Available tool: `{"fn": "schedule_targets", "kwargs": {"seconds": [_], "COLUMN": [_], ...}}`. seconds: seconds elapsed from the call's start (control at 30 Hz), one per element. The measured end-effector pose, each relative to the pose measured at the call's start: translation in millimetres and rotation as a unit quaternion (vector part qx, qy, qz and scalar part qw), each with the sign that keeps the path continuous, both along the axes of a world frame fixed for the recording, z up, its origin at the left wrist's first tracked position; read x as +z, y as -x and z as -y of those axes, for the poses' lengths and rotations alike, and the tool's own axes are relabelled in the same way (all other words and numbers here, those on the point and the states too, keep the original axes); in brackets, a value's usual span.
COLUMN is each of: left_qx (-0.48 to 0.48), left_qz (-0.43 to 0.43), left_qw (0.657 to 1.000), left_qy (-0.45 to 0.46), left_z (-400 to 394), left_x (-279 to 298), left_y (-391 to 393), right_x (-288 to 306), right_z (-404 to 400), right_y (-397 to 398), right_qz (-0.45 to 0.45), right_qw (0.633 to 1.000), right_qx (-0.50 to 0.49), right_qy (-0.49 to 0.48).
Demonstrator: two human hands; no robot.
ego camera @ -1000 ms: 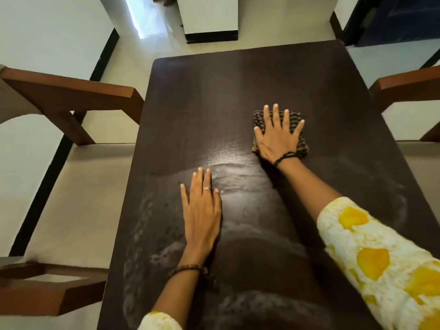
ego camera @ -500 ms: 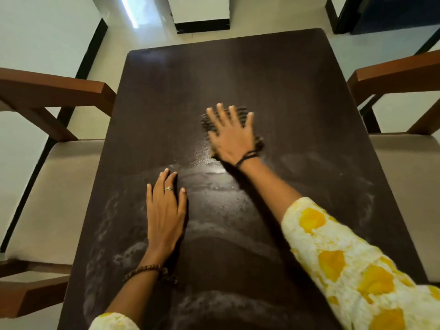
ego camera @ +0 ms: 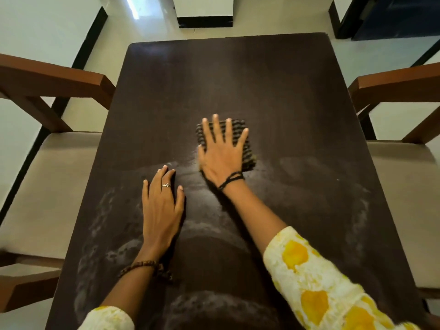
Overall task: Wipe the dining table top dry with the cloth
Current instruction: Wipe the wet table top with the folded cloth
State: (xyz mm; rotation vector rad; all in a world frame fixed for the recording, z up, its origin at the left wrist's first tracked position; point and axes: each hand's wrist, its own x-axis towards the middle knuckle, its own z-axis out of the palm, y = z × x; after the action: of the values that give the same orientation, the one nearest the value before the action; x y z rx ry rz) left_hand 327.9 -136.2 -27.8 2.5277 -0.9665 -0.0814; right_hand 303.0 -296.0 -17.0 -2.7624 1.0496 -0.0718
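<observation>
The 1 cloth (ego camera: 242,141), a dark striped pad folded into a thick square, is lying flat on the dark surface (ego camera: 238,75) a little past its middle, right at the far edge of the pale, smeary wet patches that are spreading across the near half. The right hand (ego camera: 222,151) is pressing down on it with all fingers straight and spread, palm flat on the fabric, not curling round it or pinching it. The left hand (ego camera: 162,208) is resting beside it on the near side, also flat and open, fingers together, holding nothing and bracing on the damp surface; a ring (ego camera: 166,185) is showing on 1 finger. To do this step well, the person is probably best served by keeping the palm's weight even across the whole pad so no edge is lifting, drawing it in overlapping passes through the streaked near half, and refolding to a drier face once the fabric is only smearing. The bracing hand is sitting on wet ground, so its spot will likely need a pass too. The far half is looking matt and dry, so the job seems roughly midway. Counted: 1 cloth, 2 hands, 1 surface, 2 wooden chairs, a left chair (ego camera: 47,82) and a right chair (ego camera: 395,82), 1 at each long side, 2 wrist bands, and 2 yellow-spotted sleeves.
</observation>
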Motion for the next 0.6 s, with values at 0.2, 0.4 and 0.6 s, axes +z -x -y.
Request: {"fn": "schedule_targets", "kwargs": {"seconds": [0.2,0.4,0.6], "left_qx": [0.003,-0.082,-0.179], "left_qz": [0.009,0.031,0.004], "left_qw": [1.000,0.996,0.984], "left_qy": [-0.018,-0.006,0.011], "left_z": [0,33,91], "left_x": [3,11,3], "left_y": [2,36,101], "right_x": [-2,0,2], "right_z": [41,152,152], "right_y": [44,134,133], "right_qz": [-0.013,-0.021,-0.025], "right_qw": [0.998,0.993,0.985], "right_qx": [0.055,-0.119,-0.171], "right_qy": [0.015,-0.015,-0.020]}}
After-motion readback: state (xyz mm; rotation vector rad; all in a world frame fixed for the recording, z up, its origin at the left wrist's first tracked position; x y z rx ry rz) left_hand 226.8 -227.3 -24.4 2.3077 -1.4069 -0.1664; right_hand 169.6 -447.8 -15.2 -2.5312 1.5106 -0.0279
